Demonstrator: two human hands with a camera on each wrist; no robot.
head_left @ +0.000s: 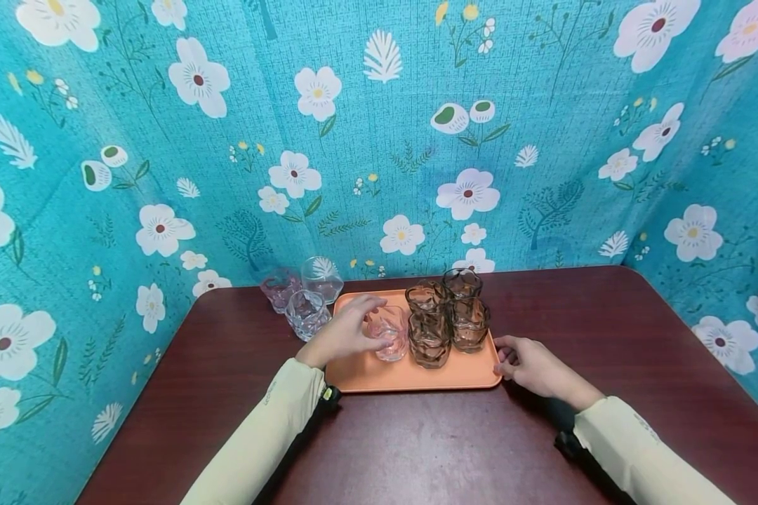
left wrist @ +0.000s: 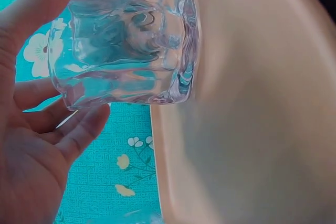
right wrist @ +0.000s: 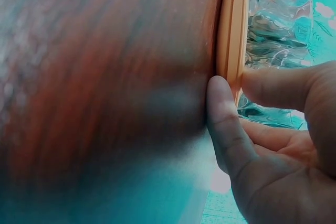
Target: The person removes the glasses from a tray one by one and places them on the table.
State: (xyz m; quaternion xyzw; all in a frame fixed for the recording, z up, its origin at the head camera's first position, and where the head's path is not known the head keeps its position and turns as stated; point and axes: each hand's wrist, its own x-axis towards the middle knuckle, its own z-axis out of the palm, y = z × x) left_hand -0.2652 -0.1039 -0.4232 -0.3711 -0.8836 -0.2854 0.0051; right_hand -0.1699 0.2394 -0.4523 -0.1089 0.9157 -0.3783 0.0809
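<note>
The left hand (head_left: 347, 332), fingers spread in a wide curve, holds a pinkish clear glass (head_left: 396, 328) upright on the orange tray (head_left: 379, 381), beside brown glasses (head_left: 430, 341). The right hand (head_left: 533, 366) pinches the tray's right edge between thumb and fingers.

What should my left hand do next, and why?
Probably loosen your left hand from the clear glass: its base appears to rest on the tray, beside the brown glasses. Your right hand pinches the tray's edge, and three other glasses stand off it.
</note>
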